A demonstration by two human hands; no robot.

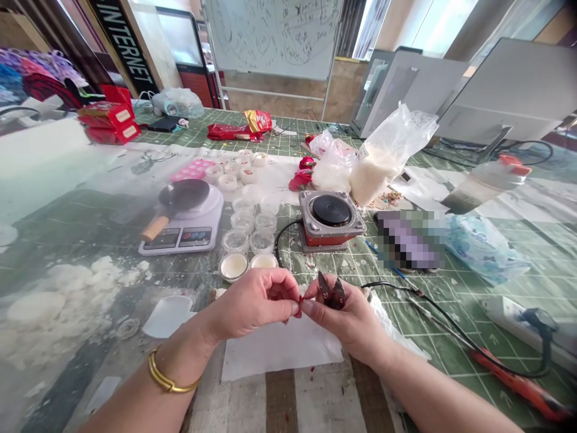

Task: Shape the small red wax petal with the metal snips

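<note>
My left hand [259, 304] pinches a small red piece [298, 308], perhaps a flower petal, between thumb and forefinger. Thumb and forefinger of my right hand [342, 322] meet it from the other side. That hand also keeps hold of dark-bladed scissors [332, 293]; their blades point up and apart, and the handles are hidden in the palm. Below both hands lies a sheet of white paper [282, 355]. Just beyond my left hand stand clear cups, two of them with a pale filling, including the nearest cup [233, 266].
A hot plate [332, 216] with a black cable stands ahead. To its left is a kitchen scale [198, 216] bearing a small pan [184, 195]. Behind are red roses [302, 175] and a bag of white granules [374, 174]. White crumbs [85, 288] lie left; a power strip [523, 325] sits right.
</note>
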